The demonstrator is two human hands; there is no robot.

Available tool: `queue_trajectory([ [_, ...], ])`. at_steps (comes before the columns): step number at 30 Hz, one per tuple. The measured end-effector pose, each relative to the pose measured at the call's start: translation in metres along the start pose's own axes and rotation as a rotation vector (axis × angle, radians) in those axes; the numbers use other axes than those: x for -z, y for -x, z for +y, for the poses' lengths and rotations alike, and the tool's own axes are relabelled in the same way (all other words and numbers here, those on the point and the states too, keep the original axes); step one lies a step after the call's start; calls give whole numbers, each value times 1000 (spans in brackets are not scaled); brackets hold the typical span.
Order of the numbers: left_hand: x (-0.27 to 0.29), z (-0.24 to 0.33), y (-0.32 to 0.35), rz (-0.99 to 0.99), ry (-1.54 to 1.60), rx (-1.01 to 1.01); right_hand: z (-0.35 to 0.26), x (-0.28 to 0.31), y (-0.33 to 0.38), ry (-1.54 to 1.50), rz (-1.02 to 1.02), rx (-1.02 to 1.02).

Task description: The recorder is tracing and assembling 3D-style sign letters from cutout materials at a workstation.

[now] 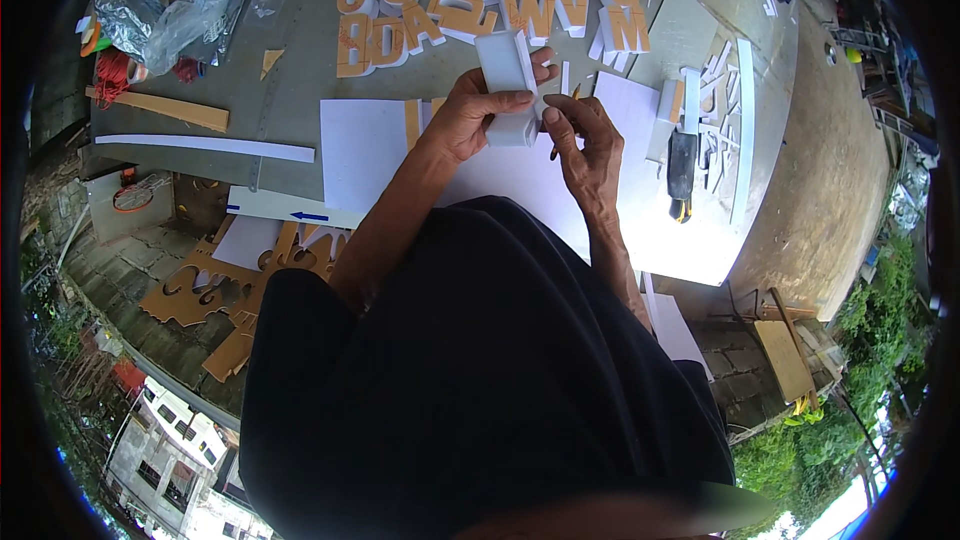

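In my left hand (467, 112) is a white, box-like letter piece (506, 65) with a raised rim, held upright over the table. The thumb lies across its face and the fingers wrap behind it. Close by its right side, my right hand (588, 138) has its fingers curled, thumb and forefinger near the piece's edge. A thin pencil-like stick (554, 152) pokes out from that hand. Whether the right fingertips touch the white piece cannot be made out. Below both hands lies a white sheet (510, 185).
Several brown-faced, white-sided letters (387, 48) stand beyond my hands. To the right lie a black-handled cutter (682, 165), white strips (742, 130) and offcuts. On the left are plastic bags (195, 20), red cord (115, 75), a wooden strip (160, 108) and a long white strip (205, 147).
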State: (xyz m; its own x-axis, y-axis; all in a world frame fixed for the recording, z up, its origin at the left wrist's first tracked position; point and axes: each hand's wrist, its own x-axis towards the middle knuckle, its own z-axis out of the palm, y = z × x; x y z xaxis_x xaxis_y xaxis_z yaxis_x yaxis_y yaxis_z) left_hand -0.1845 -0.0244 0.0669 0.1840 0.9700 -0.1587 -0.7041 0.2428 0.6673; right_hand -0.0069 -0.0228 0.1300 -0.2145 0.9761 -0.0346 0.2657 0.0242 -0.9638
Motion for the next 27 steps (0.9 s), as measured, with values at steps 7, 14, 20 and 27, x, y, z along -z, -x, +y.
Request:
queue_trajectory([
  [7, -6, 0, 1, -31, -5, 35, 7, 3, 0, 16, -73, -173],
  [14, -7, 3, 4, 120, 99, 120, 5, 9, -3, -85, 70, -260],
  [20, 9, -9, 4, 113, 16, 122, -6, 16, -8, -215, 3, -323],
  [27, -10, 5, 0, 40, 55, 45, 4, 6, -10, -399, -54, -379],
])
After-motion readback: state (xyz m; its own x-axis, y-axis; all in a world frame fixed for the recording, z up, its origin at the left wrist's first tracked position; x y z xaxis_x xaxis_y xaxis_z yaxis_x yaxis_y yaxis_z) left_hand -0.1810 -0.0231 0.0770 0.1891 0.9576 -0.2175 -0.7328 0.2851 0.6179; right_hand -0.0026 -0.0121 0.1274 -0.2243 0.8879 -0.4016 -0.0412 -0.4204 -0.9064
